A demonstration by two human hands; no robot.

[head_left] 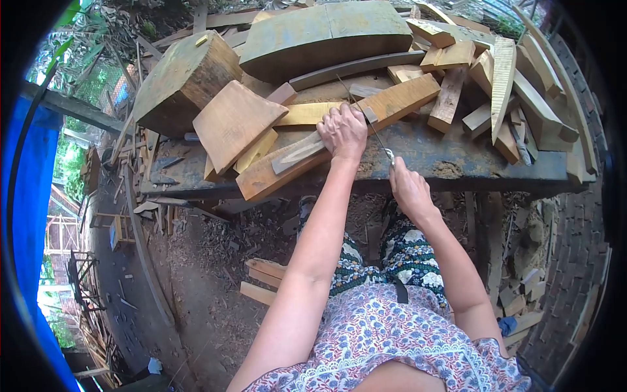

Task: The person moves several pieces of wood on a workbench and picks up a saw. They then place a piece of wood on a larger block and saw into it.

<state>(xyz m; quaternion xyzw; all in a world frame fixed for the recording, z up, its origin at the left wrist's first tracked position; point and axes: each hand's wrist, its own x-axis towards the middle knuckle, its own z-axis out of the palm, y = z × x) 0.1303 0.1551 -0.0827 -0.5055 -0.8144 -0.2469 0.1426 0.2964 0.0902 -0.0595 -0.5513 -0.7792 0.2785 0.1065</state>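
Observation:
My left hand [343, 132] is closed over a narrow grey-brown wood strip [298, 153] lying on a long thick wooden beam [398, 101], which rests at a slant on the workbench. My right hand [409, 188] is closed around the pale handle of a thin saw [372, 124]. The saw's blade runs up and left, just right of my left fingers, and crosses the strip near its right end. Whether its teeth are in the wood is too small to tell.
The worn workbench [470, 157] carries large wood blocks [326, 32] at the back, a flared board [236, 124] at left and stacked offcuts [449, 98] at right. Wood pieces [262, 281] and scraps lie on the ground. A blue tarp [29, 215] hangs at far left.

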